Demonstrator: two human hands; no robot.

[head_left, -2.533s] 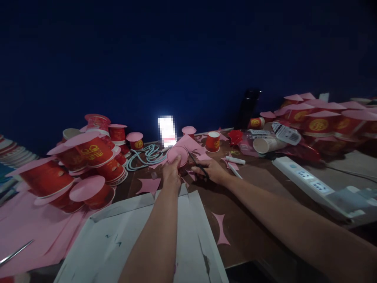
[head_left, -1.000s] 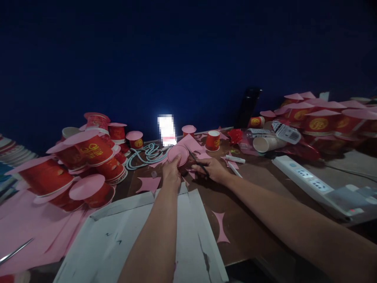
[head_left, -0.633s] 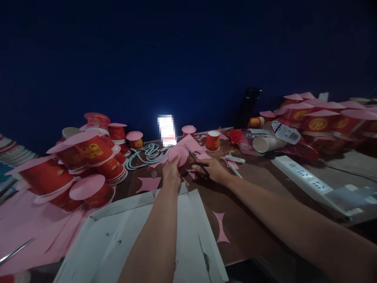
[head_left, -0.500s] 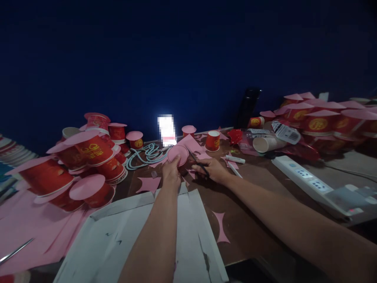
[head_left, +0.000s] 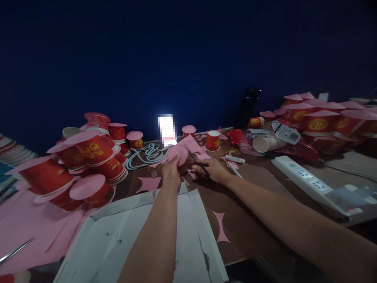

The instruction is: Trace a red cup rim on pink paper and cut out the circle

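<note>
Near the middle of the table, my left hand (head_left: 171, 174) pinches a piece of pink paper (head_left: 182, 149), the thumb lying on top. A round outline shows on this paper, and a pointed corner sticks out at its upper right. My right hand (head_left: 215, 171) is closed around dark-handled scissors (head_left: 204, 169). Their blades point up and left at the paper's right edge; how far they are parted cannot be made out. Pink offcuts (head_left: 149, 184) with curved edges lie around both hands. A red paper cup (head_left: 212, 141) stands just beyond my right hand.
Red cups topped with pink discs are piled at left (head_left: 97, 147) and right (head_left: 322, 122). A white cardboard tray (head_left: 118, 228) lies under my left forearm. A power strip (head_left: 306, 179), a white marker (head_left: 235, 159), a coiled cable (head_left: 138, 157) and a lit phone (head_left: 166, 127) surround the work.
Almost nothing differs. Both hands keep their places, with at most a slight shift of the scissors and the paper.
</note>
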